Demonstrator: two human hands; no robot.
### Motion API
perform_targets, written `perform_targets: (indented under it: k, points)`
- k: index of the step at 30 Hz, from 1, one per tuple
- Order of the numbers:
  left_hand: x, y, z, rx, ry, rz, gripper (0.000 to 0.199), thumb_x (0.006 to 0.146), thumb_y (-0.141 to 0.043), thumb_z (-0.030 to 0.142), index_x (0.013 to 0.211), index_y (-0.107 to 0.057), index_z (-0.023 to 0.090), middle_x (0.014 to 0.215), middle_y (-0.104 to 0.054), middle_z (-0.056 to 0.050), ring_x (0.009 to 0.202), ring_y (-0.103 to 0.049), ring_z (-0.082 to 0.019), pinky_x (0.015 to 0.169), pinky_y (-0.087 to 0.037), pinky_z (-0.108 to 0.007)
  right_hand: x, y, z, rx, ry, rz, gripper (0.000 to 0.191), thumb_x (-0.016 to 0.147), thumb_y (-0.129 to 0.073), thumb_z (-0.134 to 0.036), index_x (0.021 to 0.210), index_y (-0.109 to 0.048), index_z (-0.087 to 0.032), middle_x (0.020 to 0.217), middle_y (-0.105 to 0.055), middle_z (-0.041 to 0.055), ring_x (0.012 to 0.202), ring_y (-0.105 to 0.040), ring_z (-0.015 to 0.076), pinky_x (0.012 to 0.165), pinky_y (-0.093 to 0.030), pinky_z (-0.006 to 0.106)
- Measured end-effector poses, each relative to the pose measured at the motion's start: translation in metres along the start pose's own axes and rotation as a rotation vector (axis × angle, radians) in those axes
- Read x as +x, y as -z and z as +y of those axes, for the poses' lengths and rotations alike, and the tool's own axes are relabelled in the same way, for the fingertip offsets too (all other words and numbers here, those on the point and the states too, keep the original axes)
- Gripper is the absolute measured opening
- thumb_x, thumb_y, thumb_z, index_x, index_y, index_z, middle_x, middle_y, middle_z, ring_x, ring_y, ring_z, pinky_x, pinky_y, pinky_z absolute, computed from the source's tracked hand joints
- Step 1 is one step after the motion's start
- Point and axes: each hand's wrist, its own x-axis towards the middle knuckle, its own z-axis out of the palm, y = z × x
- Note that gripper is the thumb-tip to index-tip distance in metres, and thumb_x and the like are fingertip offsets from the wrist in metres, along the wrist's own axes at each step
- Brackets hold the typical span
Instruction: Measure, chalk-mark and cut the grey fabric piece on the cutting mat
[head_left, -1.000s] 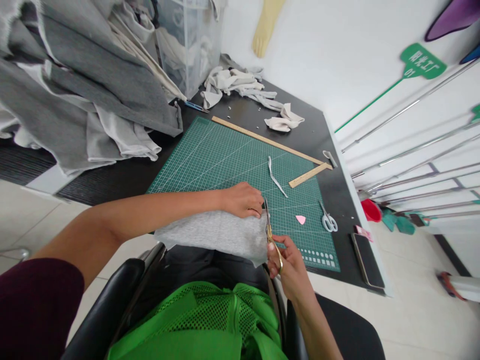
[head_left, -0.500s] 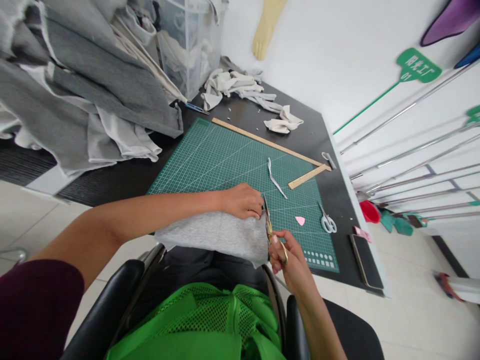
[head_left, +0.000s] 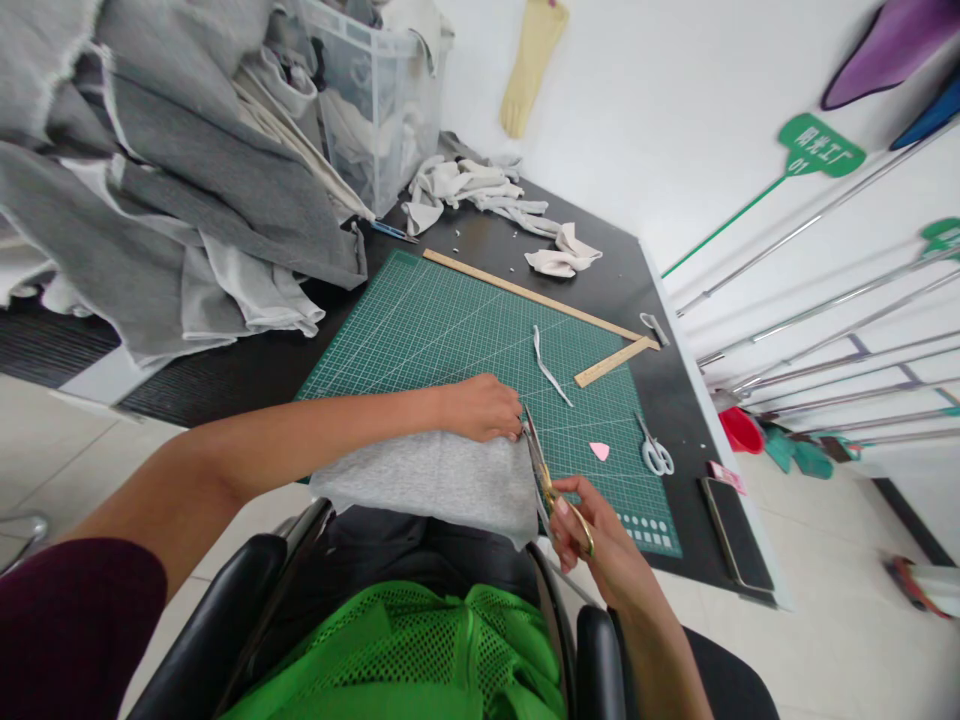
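A piece of grey fabric (head_left: 431,478) lies over the near edge of the green cutting mat (head_left: 420,330) and hangs toward my lap. My left hand (head_left: 484,408) is closed on its upper right corner, fingertips curled under. Gold-handled scissors (head_left: 541,462) are in my right hand (head_left: 589,525), with thumb and fingers at the handle loops. Their blades point away from me along the fabric's right edge, tips close to my left fingers. A narrow strip of fabric hangs beside the blades near my right hand.
On the mat lie a white strip (head_left: 550,368), a wooden L-square (head_left: 525,292), pink chalk (head_left: 599,451) and white-handled scissors (head_left: 655,446). A phone (head_left: 735,530) rests at the right edge. Grey cloth (head_left: 225,180) is piled at left beside a clear bin (head_left: 375,110).
My right hand and the gold scissors have shifted slightly right and toward me, and the handle loops show more. My left hand keeps its hold on the fabric. The view has tilted slightly.
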Motion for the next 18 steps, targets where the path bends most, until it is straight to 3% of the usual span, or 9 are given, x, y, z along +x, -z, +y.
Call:
perform_targets:
  k: [4, 8, 10, 14, 18]
  points:
    - [-0.001, 0.01, -0.013, 0.105, 0.186, -0.067, 0.018, 0.095, -0.059, 0.029, 0.087, -0.073, 0.022, 0.082, -0.072, -0.005, 0.082, -0.066, -0.019, 0.062, -0.04, -0.027, -0.021, 0.015, 0.0, -0.045, -0.015, -0.002, 0.047, 0.086, -0.074, -0.058, 0.11, -0.055, -0.023, 0.059, -0.049, -0.0087, 0.045, -0.042, 0.0097, 0.046, -0.04, 0.023]
    - [-0.005, 0.021, -0.037, 0.167, 0.623, -0.108, 0.023, 0.096, -0.056, 0.034, 0.091, -0.074, 0.019, 0.092, -0.075, -0.009, 0.092, -0.07, -0.025, 0.073, -0.048, -0.031, -0.038, 0.015, 0.015, -0.002, 0.018, 0.065, 0.046, 0.089, -0.072, -0.057, 0.114, -0.051, -0.026, 0.063, -0.051, -0.0081, 0.044, -0.042, 0.0085, 0.045, -0.04, 0.023]
    - [-0.008, 0.028, -0.047, 0.177, 0.788, -0.113, 0.027, 0.096, -0.056, 0.038, 0.093, -0.074, 0.019, 0.094, -0.075, -0.011, 0.095, -0.071, -0.026, 0.077, -0.05, -0.032, -0.04, 0.009, 0.029, 0.076, 0.021, 0.002, 0.048, 0.087, -0.072, -0.059, 0.116, -0.05, -0.027, 0.066, -0.051, -0.0076, 0.043, -0.041, 0.0073, 0.043, -0.039, 0.022]
    - [-0.015, 0.039, -0.059, 0.218, 0.905, -0.121, 0.029, 0.094, -0.059, 0.042, 0.096, -0.074, 0.017, 0.094, -0.075, -0.013, 0.095, -0.072, -0.027, 0.078, -0.052, -0.032, -0.03, -0.011, 0.051, 0.154, -0.023, -0.18, 0.058, 0.081, -0.072, -0.071, 0.113, -0.052, -0.027, 0.063, -0.05, -0.0076, 0.038, -0.037, 0.0057, 0.038, -0.034, 0.02]
    - [-0.019, 0.046, -0.063, 0.245, 0.991, -0.142, 0.033, 0.094, -0.059, 0.045, 0.097, -0.074, 0.016, 0.093, -0.074, -0.014, 0.095, -0.071, -0.027, 0.079, -0.052, -0.031, -0.024, -0.03, 0.052, 0.208, -0.072, -0.106, 0.051, 0.085, -0.069, -0.069, 0.107, -0.056, -0.025, 0.057, -0.047, -0.0086, 0.037, -0.032, 0.003, 0.038, -0.024, 0.016]
